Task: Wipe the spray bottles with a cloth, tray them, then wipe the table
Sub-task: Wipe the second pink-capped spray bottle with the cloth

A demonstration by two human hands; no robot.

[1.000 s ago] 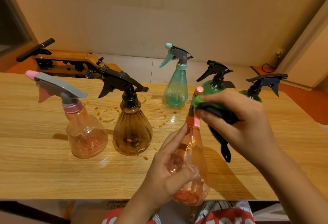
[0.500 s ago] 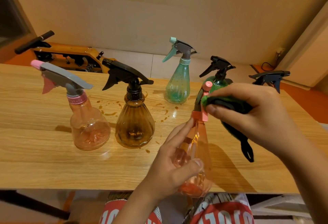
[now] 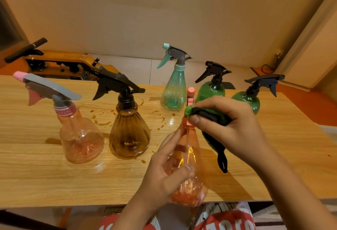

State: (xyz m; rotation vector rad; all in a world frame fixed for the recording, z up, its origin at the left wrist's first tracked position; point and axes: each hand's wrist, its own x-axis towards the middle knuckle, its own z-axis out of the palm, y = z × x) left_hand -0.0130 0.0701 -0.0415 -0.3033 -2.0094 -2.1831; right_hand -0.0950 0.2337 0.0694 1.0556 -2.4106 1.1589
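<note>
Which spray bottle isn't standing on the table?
The clear orange spray bottle with the pink nozzle: the left hand grips it, tilted, off the wooden table, while the rest stand on it.

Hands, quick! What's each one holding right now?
Left hand grips the orange spray bottle.
Right hand holds the green cloth against that bottle's top.

Domestic interior, probably a room in a home. A wood-grain table (image 3: 36, 175) is filling the foreground. Behind the table, a bare beige wall (image 3: 164, 10) is rising above pale floor tiles (image 3: 135, 72), and an orange floor (image 3: 310, 100) is showing past the table's right end. Behind the table's left end, a low wooden frame (image 3: 60, 60) with black fittings and a black handle is sitting on the floor. Beyond the table's right end, a black cable (image 3: 265, 68) is lying looped at the foot of the wall, beside a pale door-like panel (image 3: 313, 47).
</note>
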